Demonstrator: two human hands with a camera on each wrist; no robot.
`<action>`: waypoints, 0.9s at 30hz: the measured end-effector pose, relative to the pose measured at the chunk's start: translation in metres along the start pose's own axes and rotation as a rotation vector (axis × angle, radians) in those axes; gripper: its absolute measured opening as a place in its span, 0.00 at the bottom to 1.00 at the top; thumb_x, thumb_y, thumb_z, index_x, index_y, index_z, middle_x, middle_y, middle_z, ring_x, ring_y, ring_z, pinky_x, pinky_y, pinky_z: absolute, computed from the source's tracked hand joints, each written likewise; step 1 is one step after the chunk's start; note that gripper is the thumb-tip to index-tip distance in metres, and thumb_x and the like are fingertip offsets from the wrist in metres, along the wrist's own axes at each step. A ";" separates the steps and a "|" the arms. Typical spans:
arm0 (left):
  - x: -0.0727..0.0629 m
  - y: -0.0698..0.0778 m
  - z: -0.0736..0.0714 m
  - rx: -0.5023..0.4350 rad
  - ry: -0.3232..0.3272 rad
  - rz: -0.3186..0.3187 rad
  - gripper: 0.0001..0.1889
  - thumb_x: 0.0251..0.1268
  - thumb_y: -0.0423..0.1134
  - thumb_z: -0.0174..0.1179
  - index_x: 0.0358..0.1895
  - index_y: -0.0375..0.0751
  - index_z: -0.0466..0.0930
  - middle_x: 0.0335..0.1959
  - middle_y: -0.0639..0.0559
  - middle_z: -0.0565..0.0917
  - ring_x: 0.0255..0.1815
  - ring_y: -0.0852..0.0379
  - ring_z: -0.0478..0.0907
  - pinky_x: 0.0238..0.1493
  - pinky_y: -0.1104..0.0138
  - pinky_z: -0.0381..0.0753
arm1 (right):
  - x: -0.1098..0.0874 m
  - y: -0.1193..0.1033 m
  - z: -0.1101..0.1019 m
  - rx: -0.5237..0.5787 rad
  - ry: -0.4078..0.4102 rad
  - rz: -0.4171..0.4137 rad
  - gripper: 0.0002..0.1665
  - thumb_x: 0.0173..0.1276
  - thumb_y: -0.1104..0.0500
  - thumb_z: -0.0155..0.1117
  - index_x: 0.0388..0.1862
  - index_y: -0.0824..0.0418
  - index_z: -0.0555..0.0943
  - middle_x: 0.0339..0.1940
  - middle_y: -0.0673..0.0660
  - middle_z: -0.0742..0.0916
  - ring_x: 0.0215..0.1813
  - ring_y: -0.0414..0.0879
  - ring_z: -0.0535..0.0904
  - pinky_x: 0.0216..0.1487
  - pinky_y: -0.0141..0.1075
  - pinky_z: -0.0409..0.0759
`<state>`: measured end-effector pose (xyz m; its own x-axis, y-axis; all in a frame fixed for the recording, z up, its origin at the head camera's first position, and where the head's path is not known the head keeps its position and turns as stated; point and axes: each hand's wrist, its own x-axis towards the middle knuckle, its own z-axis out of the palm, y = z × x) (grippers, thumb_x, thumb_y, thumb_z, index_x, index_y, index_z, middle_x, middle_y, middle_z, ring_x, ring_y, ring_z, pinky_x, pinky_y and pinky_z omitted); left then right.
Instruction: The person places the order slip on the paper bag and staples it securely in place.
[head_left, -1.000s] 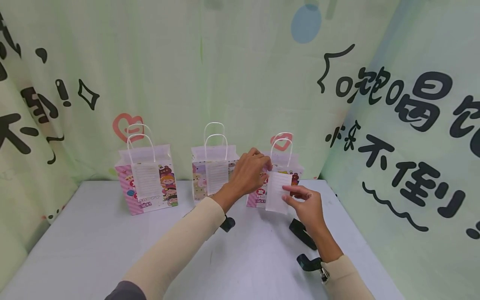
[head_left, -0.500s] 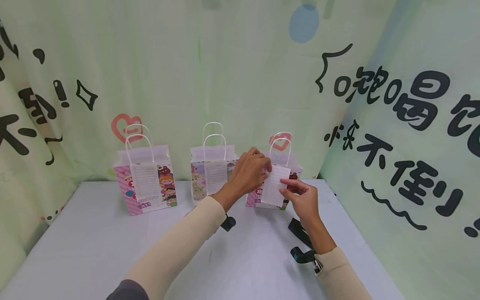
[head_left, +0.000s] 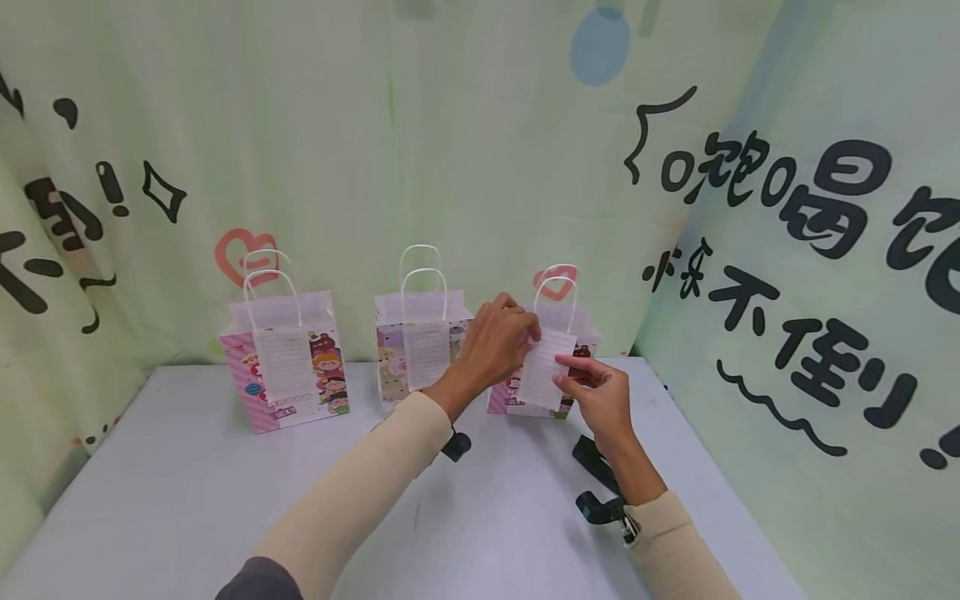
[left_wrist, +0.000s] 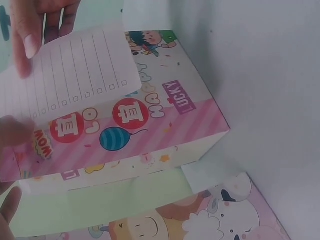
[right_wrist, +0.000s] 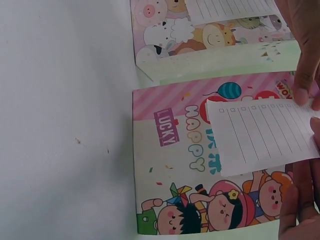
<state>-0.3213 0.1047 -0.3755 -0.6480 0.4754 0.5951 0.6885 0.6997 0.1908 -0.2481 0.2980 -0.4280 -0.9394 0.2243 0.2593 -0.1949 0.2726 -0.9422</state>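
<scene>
A white sheet of lined note paper (head_left: 545, 377) with small checkboxes lies against the front of the right-hand pink gift bag (head_left: 511, 405). In the head view, my left hand (head_left: 497, 343) pinches the sheet at its upper left, near the bag's top edge. My right hand (head_left: 600, 392) holds the sheet's right side between thumb and fingers. The left wrist view shows the right fingers (left_wrist: 26, 47) on the paper's edge. The left thumb (right_wrist: 302, 94) presses on the sheet in the right wrist view. Whether the left fingers also grip the bag, I cannot tell.
A middle gift bag (head_left: 393, 367) and a left gift bag (head_left: 330, 379) stand upright, each with a lined sheet on its front. A long black object (head_left: 592, 461), resembling a stapler, lies on the white table (head_left: 187, 500) by my right forearm. A printed curtain (head_left: 337, 167) hangs behind.
My right hand has moved the sheet up and left, from hanging lower to lying across the bag's front, slightly tilted. The left hand has stayed at the sheet's upper left.
</scene>
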 end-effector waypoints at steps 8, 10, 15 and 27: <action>0.001 -0.001 0.003 0.005 0.024 -0.001 0.02 0.69 0.41 0.72 0.41 0.53 0.92 0.45 0.57 0.94 0.50 0.56 0.77 0.53 0.64 0.78 | 0.001 0.002 0.000 0.003 -0.006 -0.016 0.19 0.70 0.61 0.76 0.58 0.64 0.89 0.51 0.64 0.87 0.43 0.43 0.83 0.45 0.25 0.84; 0.001 -0.001 0.003 0.010 0.025 -0.002 0.02 0.69 0.42 0.72 0.41 0.52 0.92 0.45 0.57 0.94 0.50 0.56 0.77 0.53 0.64 0.78 | 0.001 0.003 0.000 -0.003 -0.005 -0.017 0.19 0.70 0.61 0.76 0.59 0.63 0.89 0.51 0.65 0.87 0.44 0.43 0.83 0.45 0.25 0.84; 0.001 -0.002 0.005 0.009 0.041 -0.003 0.02 0.67 0.40 0.74 0.39 0.51 0.91 0.41 0.56 0.94 0.49 0.56 0.77 0.52 0.64 0.77 | -0.002 0.001 -0.004 -0.029 0.002 -0.020 0.20 0.70 0.61 0.76 0.59 0.63 0.88 0.56 0.66 0.88 0.48 0.42 0.83 0.47 0.25 0.84; 0.000 -0.002 0.007 -0.014 0.063 -0.001 0.02 0.67 0.38 0.73 0.39 0.50 0.91 0.42 0.56 0.94 0.48 0.56 0.76 0.49 0.64 0.76 | -0.015 -0.001 -0.031 -0.276 0.054 -0.088 0.19 0.70 0.59 0.76 0.60 0.58 0.88 0.59 0.60 0.89 0.59 0.53 0.80 0.62 0.39 0.73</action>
<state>-0.3247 0.1073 -0.3812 -0.6274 0.4401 0.6425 0.6926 0.6925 0.2020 -0.2255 0.3232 -0.4243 -0.9046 0.2354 0.3554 -0.1842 0.5360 -0.8239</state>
